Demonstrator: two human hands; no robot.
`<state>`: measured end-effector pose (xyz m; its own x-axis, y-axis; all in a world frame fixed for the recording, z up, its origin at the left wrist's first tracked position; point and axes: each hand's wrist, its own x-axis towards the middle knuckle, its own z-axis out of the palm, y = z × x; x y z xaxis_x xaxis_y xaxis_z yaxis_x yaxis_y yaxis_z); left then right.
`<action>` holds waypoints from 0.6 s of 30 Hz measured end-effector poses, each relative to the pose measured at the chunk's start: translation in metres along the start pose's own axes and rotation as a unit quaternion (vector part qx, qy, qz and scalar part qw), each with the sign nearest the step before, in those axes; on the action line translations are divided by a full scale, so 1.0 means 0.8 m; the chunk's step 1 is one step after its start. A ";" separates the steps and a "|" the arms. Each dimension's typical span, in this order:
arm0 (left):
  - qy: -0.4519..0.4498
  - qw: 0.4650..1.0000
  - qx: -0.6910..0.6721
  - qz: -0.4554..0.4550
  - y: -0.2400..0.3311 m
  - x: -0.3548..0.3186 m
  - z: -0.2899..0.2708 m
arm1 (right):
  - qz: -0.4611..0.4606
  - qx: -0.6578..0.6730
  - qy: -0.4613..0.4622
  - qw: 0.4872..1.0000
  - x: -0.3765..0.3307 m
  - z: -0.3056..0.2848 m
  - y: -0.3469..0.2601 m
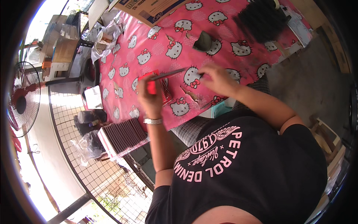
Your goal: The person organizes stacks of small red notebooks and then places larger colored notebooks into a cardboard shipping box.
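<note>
My left hand [150, 96] is closed around a thin dark flat strip [170, 73], which sticks out to the right over the table. A bright red piece shows at its palm, and a small red-and-dark bundle [166, 93] is beside its fingers; whether the hand grips these too is unclear. My right hand [220, 79] is apart from it, fingers pinched at a small dark bit [201, 74] too small to name. Between the hands and my body, a torn brownish scrap [190, 94] lies on the pink cat-patterned tablecloth [126, 87].
A dark curved piece [203, 42] lies beyond my hands. A dark bristly pile [261, 20] sits at the far right, a cardboard box [149, 11] at the far edge. Left of me stands a box of stacked dark strips [123, 138]; a fan [23, 99] is farther left.
</note>
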<state>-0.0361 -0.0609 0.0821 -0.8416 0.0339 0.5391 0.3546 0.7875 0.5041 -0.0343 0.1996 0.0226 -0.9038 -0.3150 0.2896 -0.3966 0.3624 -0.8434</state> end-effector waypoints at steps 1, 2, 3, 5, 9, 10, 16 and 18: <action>-0.020 0.999 0.025 0.030 0.003 0.026 -0.028 | 0.014 -0.050 0.013 0.999 0.002 -0.014 0.021; -0.046 0.994 0.079 0.051 -0.001 0.045 -0.048 | 0.027 -0.097 0.025 0.995 0.005 -0.023 0.047; -0.077 0.987 0.131 0.056 -0.007 0.057 -0.058 | 0.042 -0.144 0.038 0.988 0.007 -0.026 0.059; -0.150 0.974 0.168 -0.015 -0.030 0.067 -0.056 | -0.044 -0.170 0.086 0.981 0.023 -0.009 0.043; -0.106 0.960 0.259 -0.001 -0.133 0.021 -0.024 | 0.053 0.050 -0.060 0.996 0.052 0.080 0.002; -0.087 0.973 0.182 -0.114 -0.148 0.013 -0.016 | 0.080 0.064 -0.071 0.992 0.055 0.108 0.003; -0.091 0.830 -0.087 -0.543 -0.176 -0.040 0.004 | 0.225 0.164 -0.149 0.949 0.095 0.233 -0.017; -0.102 0.811 -0.171 -0.549 -0.150 -0.030 0.011 | 0.283 0.136 -0.120 0.942 0.100 0.246 -0.034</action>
<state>-0.0620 -0.1508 0.0026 -0.7640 -0.4441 -0.4681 -0.5925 0.1957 0.7814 -0.0641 -0.0081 -0.0200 -0.8829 -0.3402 -0.3235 0.2224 0.3039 -0.9264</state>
